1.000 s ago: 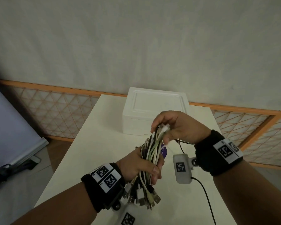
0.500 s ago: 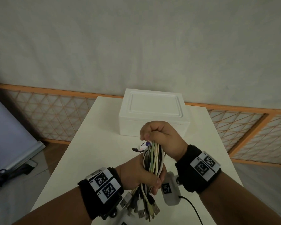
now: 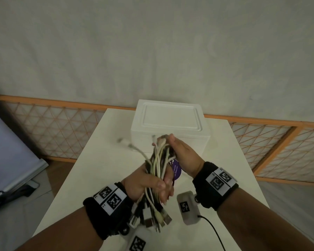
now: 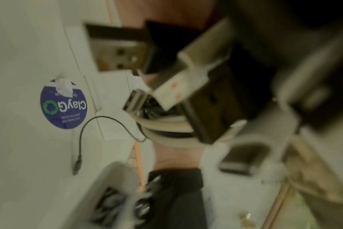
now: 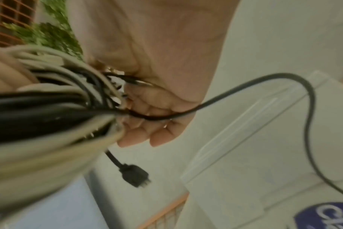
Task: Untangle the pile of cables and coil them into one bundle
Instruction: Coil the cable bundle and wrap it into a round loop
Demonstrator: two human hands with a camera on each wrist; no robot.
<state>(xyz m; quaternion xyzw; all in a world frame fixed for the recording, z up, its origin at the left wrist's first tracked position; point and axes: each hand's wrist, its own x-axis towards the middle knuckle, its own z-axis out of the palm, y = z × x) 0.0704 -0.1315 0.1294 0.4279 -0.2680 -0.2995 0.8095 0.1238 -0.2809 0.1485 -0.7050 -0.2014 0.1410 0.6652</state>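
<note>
Currently the left hand (image 3: pixel 149 185) grips the cable bundle (image 3: pixel 158 163) at its lower part, fingers curled round it, above the white table (image 3: pixel 91 160); the right hand (image 3: pixel 184 156) lies against the bundle's upper end, fingers nearly straight.

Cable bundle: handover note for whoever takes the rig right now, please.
Left hand: firm grip round the middle of the cable bundle, held upright above the table; plug ends hang below the fist.
Right hand: fingers straight, flat against the bundle's top.
Done: cables are gathered into one bunch, none seen left on the table.
Left: several ends splay out at the top, one black lead loops free; tuck them in and coil.
White foam box stands behind.
</note>
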